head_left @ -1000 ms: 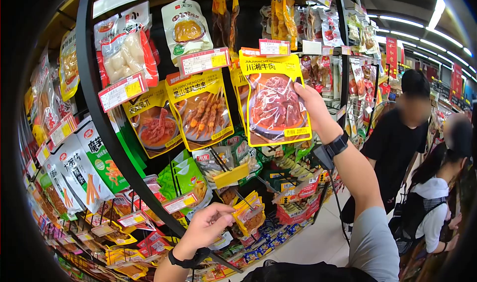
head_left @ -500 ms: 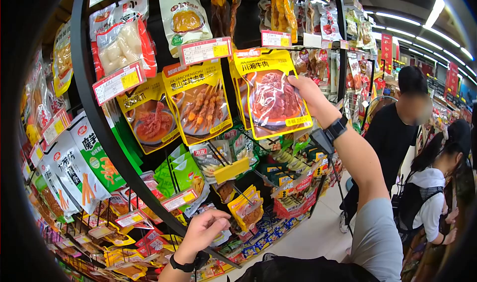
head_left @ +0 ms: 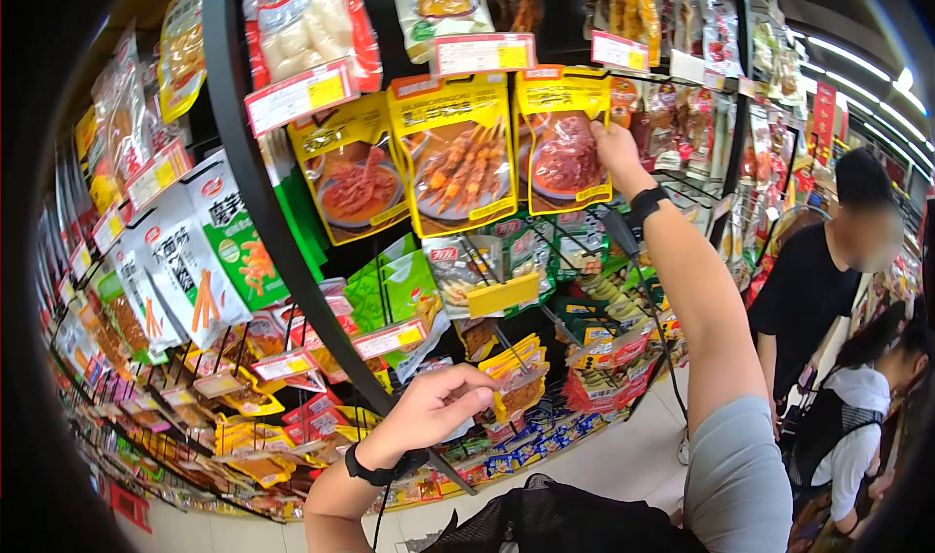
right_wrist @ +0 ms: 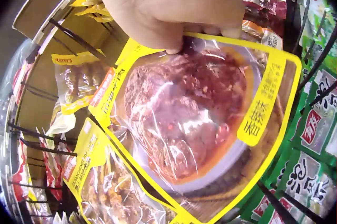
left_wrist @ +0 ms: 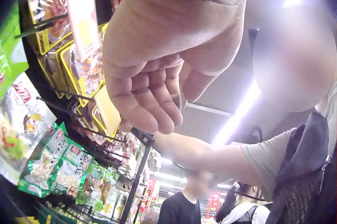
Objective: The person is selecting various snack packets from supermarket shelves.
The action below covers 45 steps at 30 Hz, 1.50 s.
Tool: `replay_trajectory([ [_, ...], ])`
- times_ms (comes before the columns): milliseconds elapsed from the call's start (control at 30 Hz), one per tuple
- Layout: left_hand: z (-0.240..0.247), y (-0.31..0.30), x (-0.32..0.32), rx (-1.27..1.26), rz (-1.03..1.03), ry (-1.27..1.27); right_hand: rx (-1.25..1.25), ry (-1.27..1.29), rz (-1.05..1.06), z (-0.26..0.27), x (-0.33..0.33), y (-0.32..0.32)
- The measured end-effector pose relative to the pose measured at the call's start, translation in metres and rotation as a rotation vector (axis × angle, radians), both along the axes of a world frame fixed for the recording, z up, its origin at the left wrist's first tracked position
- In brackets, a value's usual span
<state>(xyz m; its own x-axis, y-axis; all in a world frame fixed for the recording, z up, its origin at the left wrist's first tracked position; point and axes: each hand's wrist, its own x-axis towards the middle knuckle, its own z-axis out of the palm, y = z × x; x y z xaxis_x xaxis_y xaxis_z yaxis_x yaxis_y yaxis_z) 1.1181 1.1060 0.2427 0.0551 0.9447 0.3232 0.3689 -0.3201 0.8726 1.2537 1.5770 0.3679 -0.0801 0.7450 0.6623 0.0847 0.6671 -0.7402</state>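
Note:
The right hand (head_left: 620, 156) pinches the right edge of a yellow-bordered beef pouch (head_left: 568, 144), which hangs in the row under the price tags. In the right wrist view the thumb and fingers of the right hand (right_wrist: 171, 8) grip the edge of the pouch (right_wrist: 184, 119). Left of it hangs a yellow skewer pouch (head_left: 458, 163), then a third yellow pouch (head_left: 353, 178). The left hand (head_left: 438, 407) is held low near small yellow packets (head_left: 516, 373), its fingers loosely curled. Nothing shows in the left hand (left_wrist: 168, 56) in the left wrist view.
A black shelf post (head_left: 263, 183) slants down at the left, beside white and green pouches (head_left: 243, 241). A yellow tag (head_left: 504, 296) juts out below the yellow pouches. Two people stand at the right, one in a black shirt (head_left: 804, 280), above a pale floor (head_left: 643, 470).
The beef pouch has moved back and up into line with the neighbouring pouches, with the right hand still on it. The head view has shifted, and the left hand stays low with little change in pose.

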Motion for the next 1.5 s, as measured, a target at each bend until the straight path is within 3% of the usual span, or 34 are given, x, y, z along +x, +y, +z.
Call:
replay_trajectory([
  [67,0.009,-0.008,0.001,0.096,0.02,0.027,-0.102,-0.048,0.072,0.003,0.01,-0.022],
  [133,0.014,-0.017,-0.007,0.122,0.076,0.095,0.014,0.019,0.111,-0.016,0.013,0.004],
  [200,0.027,-0.029,-0.015,0.152,0.139,0.205,0.157,-0.045,-0.038,-0.015,0.031,-0.038],
  [267,0.04,-0.038,-0.017,0.202,0.207,0.206,0.559,-0.038,-0.256,-0.02,0.042,-0.057],
  [400,0.066,-0.039,-0.025,0.216,0.293,0.274,0.848,-0.101,-0.129,-0.007,0.045,-0.155],
  [467,0.085,-0.024,-0.027,0.192,0.347,0.285,0.936,-0.223,0.11,-0.007,0.03,-0.177],
  [567,0.113,0.022,-0.042,0.253,0.409,0.209,0.67,-0.31,0.284,-0.006,-0.005,-0.197],
  [733,0.141,0.115,-0.08,0.331,0.613,0.12,0.329,-0.104,0.297,0.005,-0.069,-0.177],
  [833,0.149,0.144,-0.098,0.22,0.669,0.175,0.074,0.002,0.378,0.003,-0.089,-0.163],
  [900,0.145,0.143,-0.094,0.184,0.593,0.048,-0.044,0.063,0.436,0.002,-0.097,-0.16],
  [967,0.148,0.136,-0.085,0.055,0.517,-0.05,-0.192,0.185,0.738,-0.002,-0.09,-0.161],
  [1033,0.144,0.13,-0.078,0.108,0.377,-0.199,-0.372,0.27,1.056,0.005,-0.067,-0.175],
  [1133,0.146,0.115,-0.058,0.15,0.245,-0.332,-0.466,0.345,1.229,0.016,-0.028,-0.198],
  [1333,0.166,0.06,0.032,0.142,0.155,-0.514,-0.305,0.317,1.284,0.035,0.038,-0.241],
  [1500,0.151,0.056,0.049,0.228,0.229,-0.657,-0.403,0.399,1.313,0.023,0.047,-0.25],
])
